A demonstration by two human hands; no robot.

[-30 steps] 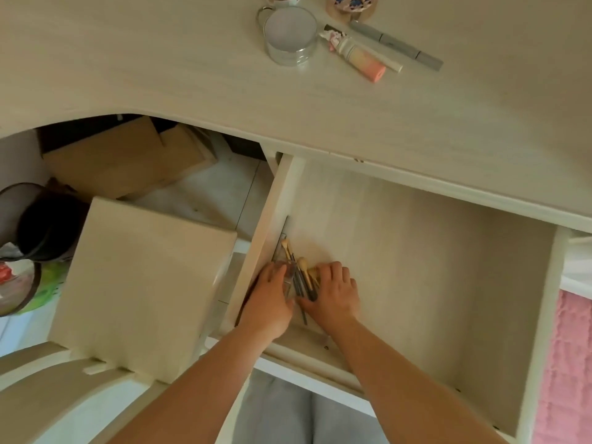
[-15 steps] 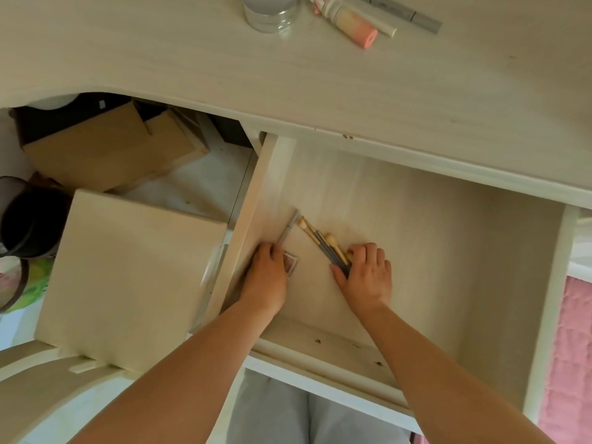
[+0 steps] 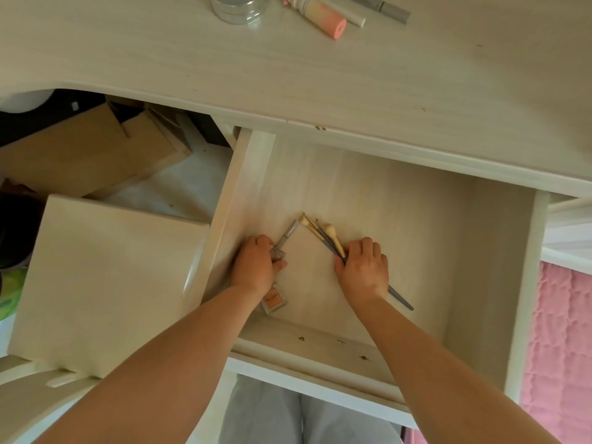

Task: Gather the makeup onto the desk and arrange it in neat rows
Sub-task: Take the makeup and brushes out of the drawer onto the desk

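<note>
Fingers of the right hand [image 3: 363,271] clenched the makeup brushes [image 3: 323,236]; the left hand [image 3: 256,267] gripped a slim tube [image 3: 286,237]. Lifting both level would have avoided spills.

No writing can be read anywhere here. The small orange compact [image 3: 273,301] lying in the open drawer [image 3: 416,238], near its front left corner, carries a dark scrawl across its lid, too blurred to make out. The pink tube [image 3: 322,17] and the grey pencil [image 3: 381,6] at the far edge of the desk [image 3: 160,68] show no legible print. The round clear jar [image 3: 238,8] beside them shows none either.
</note>
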